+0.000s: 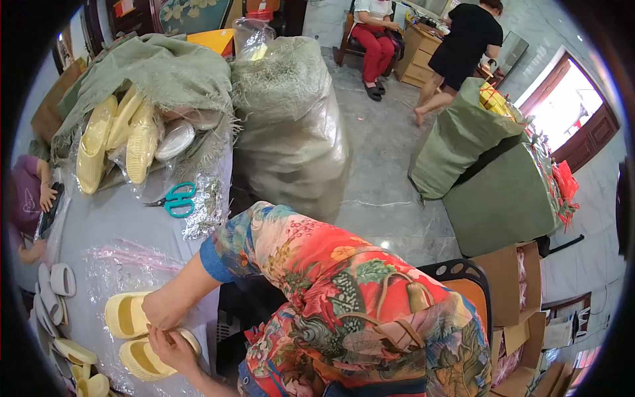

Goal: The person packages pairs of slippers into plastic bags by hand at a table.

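Note:
A pair of pale yellow slippers, an upper slipper (119,316) and a lower slipper (135,362), lies side by side on clear plastic on the table. My right hand (165,308) is closed at the inner edge of the upper one, its fingertips mostly hidden. Against it, my left hand (173,351) rests over the lower slipper with bent fingers drawn together. The fingertips of both hands meet between the slippers; whatever they pinch is too small or hidden to make out.
Teal-handled scissors (177,200) and small clear packets (204,206) lie farther up the table. Bagged yellow slippers (98,142) spill from a woven sack (152,59). Loose slippers (49,298) line the far edge near a person in purple (26,198). Large sacks (291,126) stand beside the table.

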Tool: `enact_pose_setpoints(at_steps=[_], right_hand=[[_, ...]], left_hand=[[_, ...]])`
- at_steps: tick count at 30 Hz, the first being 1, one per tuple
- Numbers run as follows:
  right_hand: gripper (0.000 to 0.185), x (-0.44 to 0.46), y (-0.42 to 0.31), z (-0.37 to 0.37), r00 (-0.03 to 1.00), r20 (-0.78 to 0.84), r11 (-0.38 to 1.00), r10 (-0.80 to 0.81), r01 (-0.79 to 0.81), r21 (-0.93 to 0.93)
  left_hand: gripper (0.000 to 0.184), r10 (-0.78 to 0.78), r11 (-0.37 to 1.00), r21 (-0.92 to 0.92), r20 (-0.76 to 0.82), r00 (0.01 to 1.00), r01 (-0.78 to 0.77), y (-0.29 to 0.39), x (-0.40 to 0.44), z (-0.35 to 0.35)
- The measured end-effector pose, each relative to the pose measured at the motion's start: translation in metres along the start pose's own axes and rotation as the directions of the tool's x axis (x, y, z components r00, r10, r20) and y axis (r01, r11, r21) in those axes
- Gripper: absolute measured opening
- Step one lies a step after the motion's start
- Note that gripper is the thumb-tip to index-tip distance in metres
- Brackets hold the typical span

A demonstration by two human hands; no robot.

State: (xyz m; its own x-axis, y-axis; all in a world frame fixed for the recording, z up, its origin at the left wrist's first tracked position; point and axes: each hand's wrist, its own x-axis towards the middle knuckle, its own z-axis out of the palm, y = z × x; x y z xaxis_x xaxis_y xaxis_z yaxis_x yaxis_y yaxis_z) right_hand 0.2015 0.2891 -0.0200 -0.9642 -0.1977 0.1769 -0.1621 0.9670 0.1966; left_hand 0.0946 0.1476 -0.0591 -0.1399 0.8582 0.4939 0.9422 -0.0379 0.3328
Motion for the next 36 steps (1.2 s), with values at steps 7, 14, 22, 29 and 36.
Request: enact_pose_setpoints(at_steps=[7,14,22,29,36], right_hand=[[0.021,0.003,0.007,0.016,0.999,0.009,0.999,0.039,-0.039,0.020],[0.023,-0.007,0.001,0.003,0.980,-0.053,0.975,0.191,-0.184,0.121],[0.020,-0.007,0.007,0.015,0.959,-0.187,0.974,0.212,-0.192,0.120],[0.016,-0.009,0.010,0.017,0.879,-0.195,0.878,0.436,-0.368,0.306],[0.012,-0.095,0.042,-0.020,0.666,-0.367,0.750,0.650,-0.641,0.165]], left_hand=[[0.025,-0.042,0.997,-0.060,0.037,0.998,0.044,0.017,0.006,-0.010],[0.023,-0.045,0.994,-0.101,0.036,0.998,0.049,0.027,0.011,-0.013],[0.023,-0.052,0.995,-0.084,0.041,0.998,0.055,0.024,0.011,-0.012],[0.022,-0.072,0.989,-0.128,0.022,0.997,0.074,0.024,0.010,-0.010],[0.019,-0.048,0.990,-0.130,-0.008,0.999,0.047,0.024,0.010,-0.009]])
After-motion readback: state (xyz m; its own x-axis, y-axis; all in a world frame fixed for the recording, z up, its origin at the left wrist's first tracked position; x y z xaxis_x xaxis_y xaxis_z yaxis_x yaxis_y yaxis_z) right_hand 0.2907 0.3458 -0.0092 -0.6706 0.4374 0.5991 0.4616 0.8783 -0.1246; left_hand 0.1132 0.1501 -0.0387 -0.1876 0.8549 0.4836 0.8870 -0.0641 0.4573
